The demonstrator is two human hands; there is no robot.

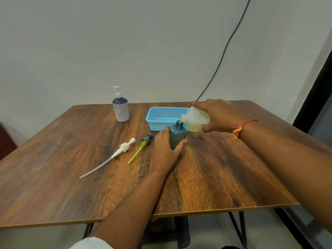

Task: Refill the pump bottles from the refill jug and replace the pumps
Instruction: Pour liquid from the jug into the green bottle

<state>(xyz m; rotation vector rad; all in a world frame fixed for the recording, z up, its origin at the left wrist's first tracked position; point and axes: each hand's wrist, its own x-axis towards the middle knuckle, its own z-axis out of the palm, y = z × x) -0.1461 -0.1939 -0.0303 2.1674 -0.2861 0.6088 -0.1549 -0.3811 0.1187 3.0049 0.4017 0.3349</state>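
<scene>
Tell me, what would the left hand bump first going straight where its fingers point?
The left hand grips the green bottle; pushed on, that would probably meet the blue basket right behind, though depth is unclear.

The left hand (164, 151) covers part of the green bottle (178, 136). The refill jug (195, 117) and right hand (219, 114) hide one blue basket (158, 125) corner

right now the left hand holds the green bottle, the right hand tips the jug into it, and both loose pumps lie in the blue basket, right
One slip: the head view shows the white pump and the green pump lying on the table, left of the green bottle, not in the blue basket. The rest holds.
</scene>
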